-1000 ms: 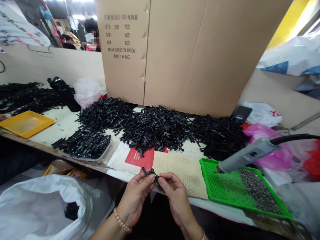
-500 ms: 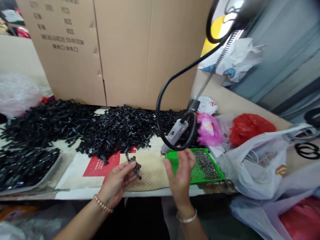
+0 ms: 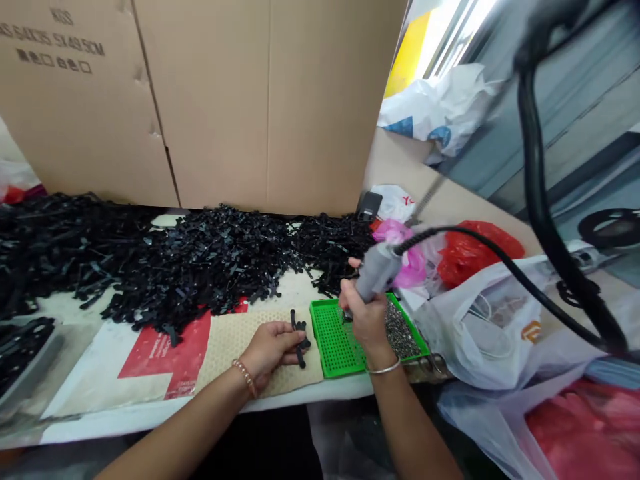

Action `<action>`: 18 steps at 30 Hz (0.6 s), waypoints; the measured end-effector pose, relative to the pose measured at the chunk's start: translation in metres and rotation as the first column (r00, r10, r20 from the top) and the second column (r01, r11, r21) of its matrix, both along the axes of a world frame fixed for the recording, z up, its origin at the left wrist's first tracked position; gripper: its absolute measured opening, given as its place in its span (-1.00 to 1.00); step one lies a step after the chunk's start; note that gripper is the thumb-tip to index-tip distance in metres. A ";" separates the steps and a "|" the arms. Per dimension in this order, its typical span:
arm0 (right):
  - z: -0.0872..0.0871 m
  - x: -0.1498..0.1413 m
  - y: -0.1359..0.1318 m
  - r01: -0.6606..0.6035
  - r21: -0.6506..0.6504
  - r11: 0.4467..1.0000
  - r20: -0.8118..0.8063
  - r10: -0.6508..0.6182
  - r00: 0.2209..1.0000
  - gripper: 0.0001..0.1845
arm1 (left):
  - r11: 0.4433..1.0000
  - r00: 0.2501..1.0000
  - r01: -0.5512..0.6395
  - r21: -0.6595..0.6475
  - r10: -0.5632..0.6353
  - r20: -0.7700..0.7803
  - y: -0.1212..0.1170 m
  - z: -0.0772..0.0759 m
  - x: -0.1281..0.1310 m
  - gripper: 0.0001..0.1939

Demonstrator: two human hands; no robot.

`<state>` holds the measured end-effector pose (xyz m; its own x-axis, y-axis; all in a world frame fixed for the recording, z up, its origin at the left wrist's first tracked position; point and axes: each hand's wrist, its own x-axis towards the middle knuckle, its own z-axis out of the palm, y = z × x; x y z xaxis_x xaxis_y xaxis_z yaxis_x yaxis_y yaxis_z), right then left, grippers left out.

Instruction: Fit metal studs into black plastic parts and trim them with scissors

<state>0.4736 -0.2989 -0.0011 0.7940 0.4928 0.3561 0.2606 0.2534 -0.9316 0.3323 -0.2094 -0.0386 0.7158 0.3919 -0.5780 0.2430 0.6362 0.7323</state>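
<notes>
My left hand (image 3: 273, 348) pinches a few small black plastic parts (image 3: 302, 344) between thumb and fingers, over a beige dotted mat (image 3: 230, 350). My right hand (image 3: 369, 321) is wrapped round the grey body of an electric screwdriver (image 3: 379, 268), which tilts with its tip end down over a green perforated tray (image 3: 331, 335). Fingers hide part of the tool, and its bit is hard to make out. Small metal screws (image 3: 403, 333) are heaped in the right side of the tray.
Large piles of black plastic parts (image 3: 200, 257) spread along the back, before a tall cardboard box (image 3: 260, 107). A tub (image 3: 25, 373) of similar parts stands at left. The tool's black cable (image 3: 500, 257) loops to the right, above plastic bags (image 3: 480, 327).
My right hand, open beside the hanging screwdriver before, has closed round it and brought it over the tray. The left hand with the black parts is nearer the tray. The view has shifted right.
</notes>
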 end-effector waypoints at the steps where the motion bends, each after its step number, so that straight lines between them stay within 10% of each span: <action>1: -0.009 0.005 -0.005 0.026 0.026 0.999 -0.049 -0.025 0.998 -0.67 | 1.000 1.000 0.006 0.005 -0.006 -0.007 0.000 -0.001 0.000 -0.88; 18: -0.045 0.019 -0.016 0.035 0.115 0.993 -0.115 -0.022 0.993 -0.81 | 0.997 0.997 0.071 -0.003 -0.071 -0.042 0.004 -0.001 0.000 -0.88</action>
<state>0.4927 -0.3152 -0.0462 0.8456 0.4294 0.3171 0.1640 0.3564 -0.9198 0.3320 -0.2057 -0.0398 0.7170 0.3400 -0.6085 0.3180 0.6172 0.7196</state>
